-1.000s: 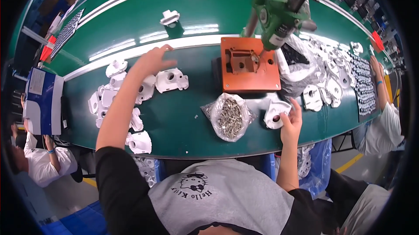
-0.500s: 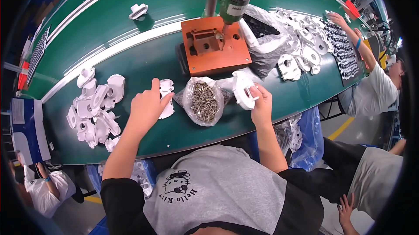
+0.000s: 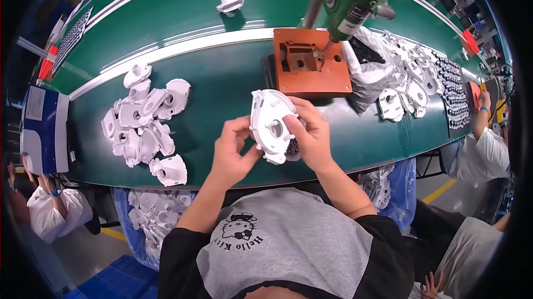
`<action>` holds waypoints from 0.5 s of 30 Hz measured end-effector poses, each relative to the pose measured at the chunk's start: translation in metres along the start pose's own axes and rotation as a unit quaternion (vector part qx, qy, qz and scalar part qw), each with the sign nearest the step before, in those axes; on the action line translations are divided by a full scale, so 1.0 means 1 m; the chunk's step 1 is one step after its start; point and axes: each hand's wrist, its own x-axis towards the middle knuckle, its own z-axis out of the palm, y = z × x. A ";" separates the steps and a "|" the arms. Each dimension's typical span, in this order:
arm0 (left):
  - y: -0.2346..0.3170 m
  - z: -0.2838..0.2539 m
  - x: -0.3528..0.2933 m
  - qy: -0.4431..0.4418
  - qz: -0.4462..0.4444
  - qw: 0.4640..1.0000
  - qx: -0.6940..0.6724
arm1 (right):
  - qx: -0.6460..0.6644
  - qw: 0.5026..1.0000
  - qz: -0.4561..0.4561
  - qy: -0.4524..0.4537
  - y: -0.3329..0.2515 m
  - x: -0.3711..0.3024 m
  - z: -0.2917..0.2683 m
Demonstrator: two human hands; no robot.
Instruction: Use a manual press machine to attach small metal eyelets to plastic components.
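A white moulded plastic housing (image 3: 271, 118) is held up in front of me, over the near middle of the bench. My right hand (image 3: 312, 137) grips it from the right, with the thumb across its face next to a round hole. My left hand (image 3: 234, 148) closes on its left edge with finger and thumb. Whether it is one piece or two fitted together I cannot tell. Behind it, mostly hidden, is a clear bag of metal screws (image 3: 292, 151).
An orange fixture block (image 3: 311, 80) stands beyond my hands under a green drill-press-like machine (image 3: 350, 10). White housings (image 3: 130, 116) are heaped at left, more (image 3: 413, 74) at right beside a black bag (image 3: 369, 52). One white part (image 3: 230, 4) lies far back. Co-workers sit either side.
My left hand has left the bench and joined my right hand at the white housing, now in front of the screw bag. The part under my left hand no longer shows there. The view has shifted.
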 end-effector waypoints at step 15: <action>0.010 0.020 0.015 -0.031 0.201 0.975 -0.087 | 0.410 0.861 0.250 -0.168 0.008 -0.005 -0.001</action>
